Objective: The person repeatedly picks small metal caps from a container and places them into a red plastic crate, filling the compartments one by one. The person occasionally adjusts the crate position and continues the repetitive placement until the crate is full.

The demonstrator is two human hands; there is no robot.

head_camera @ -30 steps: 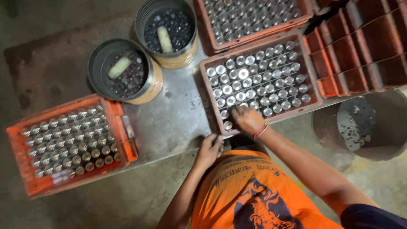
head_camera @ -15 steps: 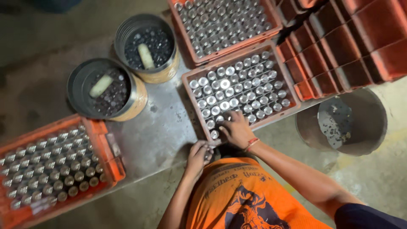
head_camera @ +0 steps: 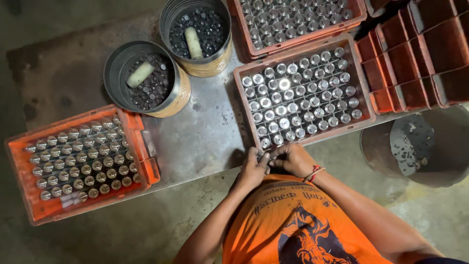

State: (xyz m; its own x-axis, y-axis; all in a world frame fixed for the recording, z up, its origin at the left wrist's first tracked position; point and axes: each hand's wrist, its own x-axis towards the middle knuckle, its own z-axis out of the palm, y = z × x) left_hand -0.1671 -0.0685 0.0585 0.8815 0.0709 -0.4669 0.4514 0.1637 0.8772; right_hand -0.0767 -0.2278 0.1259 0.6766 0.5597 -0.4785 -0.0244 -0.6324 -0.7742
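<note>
My left hand and my right hand meet at the near edge of the metal table, fingers curled together over a small metal piece that is mostly hidden. Just beyond them lies an orange crate packed with several upright silver cylinders. The right wrist wears a red thread band. I cannot tell which hand grips the piece.
A second orange crate of cylinders sits at the left. Two round tins hold dark small parts and a pale stick each. Another full crate is behind; empty red trays are stacked right; a grey bucket stands below.
Both hands drew back from the crate's near row to the table edge and closed together. The view shifted, so everything sits further right and lower.
</note>
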